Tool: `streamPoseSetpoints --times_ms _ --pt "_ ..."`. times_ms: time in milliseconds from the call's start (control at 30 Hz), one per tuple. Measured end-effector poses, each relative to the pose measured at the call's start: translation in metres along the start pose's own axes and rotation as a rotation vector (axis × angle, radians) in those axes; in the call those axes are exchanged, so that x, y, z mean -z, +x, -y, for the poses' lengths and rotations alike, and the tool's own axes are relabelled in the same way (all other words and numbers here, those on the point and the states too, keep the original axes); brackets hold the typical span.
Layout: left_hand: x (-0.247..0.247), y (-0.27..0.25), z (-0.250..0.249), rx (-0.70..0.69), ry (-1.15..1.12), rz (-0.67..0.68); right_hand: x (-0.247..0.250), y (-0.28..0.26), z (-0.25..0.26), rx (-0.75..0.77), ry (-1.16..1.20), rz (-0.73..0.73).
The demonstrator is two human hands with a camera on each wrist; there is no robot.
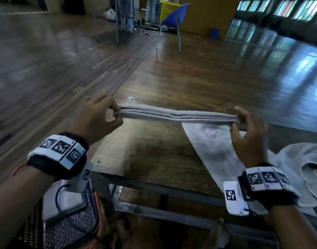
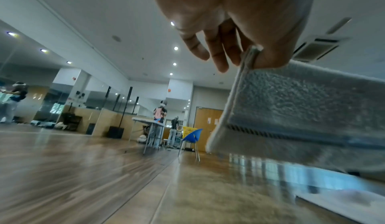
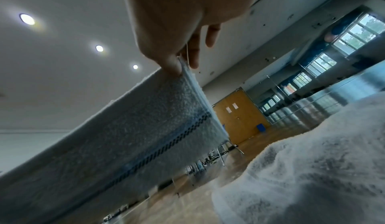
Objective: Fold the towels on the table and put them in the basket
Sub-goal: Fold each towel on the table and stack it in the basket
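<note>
A grey towel, folded into several layers, hangs stretched between my two hands above the wooden table. My left hand pinches its left top corner between thumb and fingers. My right hand pinches the right top corner. The left wrist view shows the towel hanging from that pinch, with a dark woven stripe near its lower edge. In the right wrist view the same towel slopes down from my right hand. No basket for the towels is identifiable near me.
A flat white towel and a crumpled white towel lie on the table at the right. A blue chair and a yellow crate stand far back on the wooden floor, where people stand by another table.
</note>
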State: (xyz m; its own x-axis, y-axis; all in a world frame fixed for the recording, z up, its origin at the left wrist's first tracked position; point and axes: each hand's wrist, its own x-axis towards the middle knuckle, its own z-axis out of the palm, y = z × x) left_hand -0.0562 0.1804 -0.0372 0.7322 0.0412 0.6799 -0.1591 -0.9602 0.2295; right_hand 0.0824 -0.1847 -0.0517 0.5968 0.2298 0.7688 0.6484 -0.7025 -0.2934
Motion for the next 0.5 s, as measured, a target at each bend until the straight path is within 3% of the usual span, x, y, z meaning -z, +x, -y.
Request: streamPoseSetpoints --times_ms 67,100,133,200,267,500 --pt "0.004 -0.005 -0.002 -0.059 0.034 0.052 0.006 -0.007 -0.001 0.063 -0.022 0.037" --pt "0.003 -0.011 -0.001 -0.071 0.041 0.146 0.008 -0.013 -0.004 0.089 -0.035 0.118" --pt "0.000 -0.018 0.000 -0.069 0.050 0.281 0.008 -0.021 -0.009 0.090 -0.038 0.258" --pt "-0.008 -0.034 0.006 -0.048 0.099 0.591 0.007 -0.038 -0.017 0.012 -0.087 0.678" --pt "-0.018 -0.049 0.010 -0.024 0.127 0.774 0.006 -0.055 -0.024 -0.065 -0.142 0.975" --pt "-0.031 -0.060 0.007 0.018 0.024 0.849 -0.003 -0.073 -0.024 -0.008 -0.085 0.957"
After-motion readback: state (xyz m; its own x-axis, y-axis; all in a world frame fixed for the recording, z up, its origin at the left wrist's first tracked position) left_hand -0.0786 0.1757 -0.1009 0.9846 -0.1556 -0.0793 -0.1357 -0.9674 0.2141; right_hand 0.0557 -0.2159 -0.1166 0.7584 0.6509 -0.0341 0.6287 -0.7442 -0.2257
